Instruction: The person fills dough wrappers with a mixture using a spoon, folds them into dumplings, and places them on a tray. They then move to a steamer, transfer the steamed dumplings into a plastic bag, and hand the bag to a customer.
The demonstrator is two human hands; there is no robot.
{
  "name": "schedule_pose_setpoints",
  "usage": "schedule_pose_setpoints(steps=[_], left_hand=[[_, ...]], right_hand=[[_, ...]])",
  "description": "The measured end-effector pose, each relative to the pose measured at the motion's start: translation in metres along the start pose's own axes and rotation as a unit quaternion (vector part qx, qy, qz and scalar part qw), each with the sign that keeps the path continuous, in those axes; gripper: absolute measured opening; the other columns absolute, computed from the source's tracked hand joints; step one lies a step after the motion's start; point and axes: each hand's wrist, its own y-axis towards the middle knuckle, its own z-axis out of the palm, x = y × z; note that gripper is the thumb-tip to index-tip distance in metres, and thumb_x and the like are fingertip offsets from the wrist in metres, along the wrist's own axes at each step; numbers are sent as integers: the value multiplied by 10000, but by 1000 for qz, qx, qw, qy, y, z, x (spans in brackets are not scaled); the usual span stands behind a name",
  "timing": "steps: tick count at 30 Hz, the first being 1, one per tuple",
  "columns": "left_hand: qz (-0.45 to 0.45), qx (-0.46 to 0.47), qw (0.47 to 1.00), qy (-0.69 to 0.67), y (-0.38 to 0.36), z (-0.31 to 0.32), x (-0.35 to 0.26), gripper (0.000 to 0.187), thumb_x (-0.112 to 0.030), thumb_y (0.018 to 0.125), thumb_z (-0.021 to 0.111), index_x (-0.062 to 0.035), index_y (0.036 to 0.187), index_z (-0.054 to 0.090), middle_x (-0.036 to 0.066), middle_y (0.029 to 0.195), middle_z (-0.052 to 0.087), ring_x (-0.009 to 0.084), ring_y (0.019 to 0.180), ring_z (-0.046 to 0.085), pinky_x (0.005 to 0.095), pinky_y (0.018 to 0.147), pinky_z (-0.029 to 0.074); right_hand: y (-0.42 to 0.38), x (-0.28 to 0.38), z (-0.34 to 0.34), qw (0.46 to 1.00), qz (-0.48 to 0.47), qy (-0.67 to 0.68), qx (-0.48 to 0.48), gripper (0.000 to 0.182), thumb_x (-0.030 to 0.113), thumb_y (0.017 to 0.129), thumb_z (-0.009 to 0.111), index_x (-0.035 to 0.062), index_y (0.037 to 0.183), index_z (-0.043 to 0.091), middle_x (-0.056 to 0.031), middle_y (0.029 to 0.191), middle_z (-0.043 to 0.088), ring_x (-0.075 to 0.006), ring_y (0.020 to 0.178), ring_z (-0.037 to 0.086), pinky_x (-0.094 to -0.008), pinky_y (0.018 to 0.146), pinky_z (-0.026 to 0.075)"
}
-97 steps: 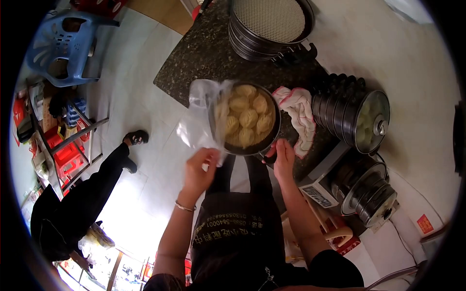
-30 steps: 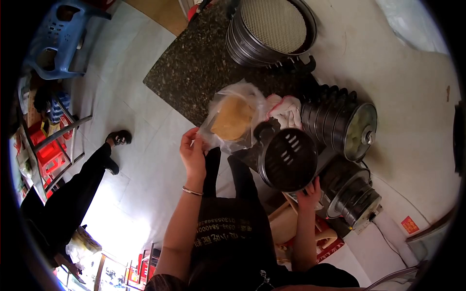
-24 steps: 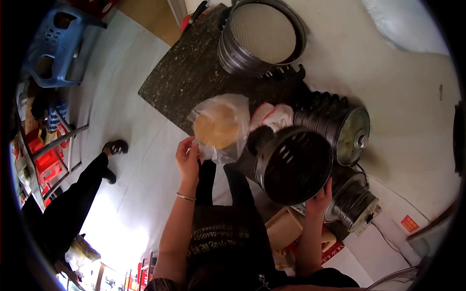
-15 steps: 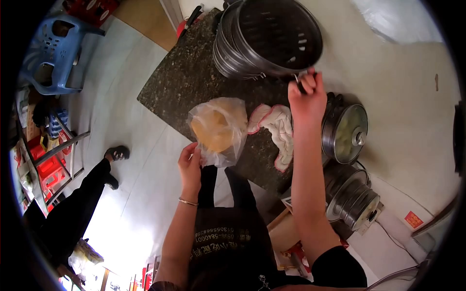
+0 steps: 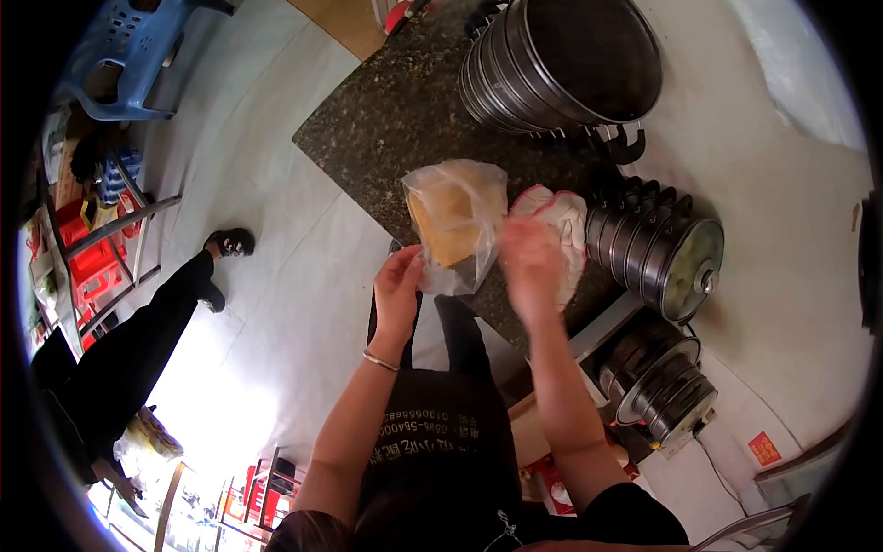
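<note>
A clear plastic bag (image 5: 457, 210) with flat, yellowish-tan food inside rests near the counter's edge. My left hand (image 5: 399, 276) pinches the open end of this bag at its near left corner. Blurred by motion, my right hand (image 5: 532, 262) is just right of the bag, over a white cloth (image 5: 567, 221) with red edging; its fingers are smeared. Behind the hands stands a tall stack of dark metal steamer trays (image 5: 515, 78), its top tray looking bare and its black handle at the near side.
The dark speckled stone counter (image 5: 359, 129) ends in a corner at the left. To the right are a lidded steamer stack (image 5: 658, 248) and another steel pot (image 5: 658, 386). A blue plastic chair (image 5: 124, 55) and a person's leg (image 5: 138, 331) are on the left.
My right hand has let go of the big steamer's handle and come down beside the bag. My left hand still grips the bag. The whole view has shifted.
</note>
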Motion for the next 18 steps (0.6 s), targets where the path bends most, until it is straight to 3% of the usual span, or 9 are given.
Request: schedule_pose_setpoints(steps=[1,2,4,8,12,14,15,16,18], left_hand=[[-5,4,1000,8,-2,1,0,233,-59,933,551,24,1145,599,6,909,609,62,768,538,215,691,436],[-7,6,1000,10,-3,2,1,233,-59,933,551,24,1145,599,6,909,609,62,768,538,215,691,436],[-10,-5,1000,-10,-3,3,1,224,-72,939,555,19,1137,606,11,938,619,63,796,538,214,709,432],[4,6,999,31,-4,-3,0,235,-118,957,552,-19,1165,598,-24,901,621,23,744,524,174,612,389],[33,2,999,39,2,-17,6,251,-81,937,565,-11,1179,569,-12,914,627,31,742,525,181,615,395],[56,-11,992,109,3,-24,14,234,-8,894,552,9,1124,587,49,996,616,76,755,562,223,621,457],[142,-38,976,158,5,-21,17,257,22,864,540,-4,1116,583,84,1102,586,97,722,581,235,603,472],[146,-32,977,153,3,-19,14,257,22,864,540,-4,1116,583,84,1102,586,97,722,581,235,603,472],[207,-12,948,240,-4,-16,-1,256,23,867,533,-16,1114,588,107,1200,550,112,692,591,232,623,480]], right_hand=[[-6,-10,24,990,-70,-41,117,279,62,823,633,32,1095,581,-134,986,641,-272,922,638,-351,825,498],[-7,-27,46,973,-173,-100,115,315,72,805,647,43,1111,580,-160,998,631,-343,947,623,-379,839,492],[-2,-53,79,961,-236,-126,75,249,71,808,642,42,1052,600,-149,942,633,-361,919,610,-396,826,490],[4,-57,71,981,-122,-137,62,169,30,796,644,29,963,616,-140,893,634,-365,903,605,-414,800,486],[-5,31,-1,967,-232,-75,77,131,-4,793,642,18,920,614,-133,861,628,-342,826,610,-388,732,493],[7,73,-45,958,-260,-57,103,132,2,804,642,9,932,612,-133,857,625,-295,795,620,-354,719,495],[20,88,-67,955,-273,-60,96,150,13,819,646,8,966,618,-125,877,635,-267,817,626,-345,739,498],[36,104,-86,952,-287,-62,89,169,25,835,650,6,1000,624,-118,897,646,-238,839,632,-335,759,500],[59,141,-109,990,-118,75,24,218,104,869,665,7,1060,625,-81,961,660,-175,904,626,-312,798,500]])
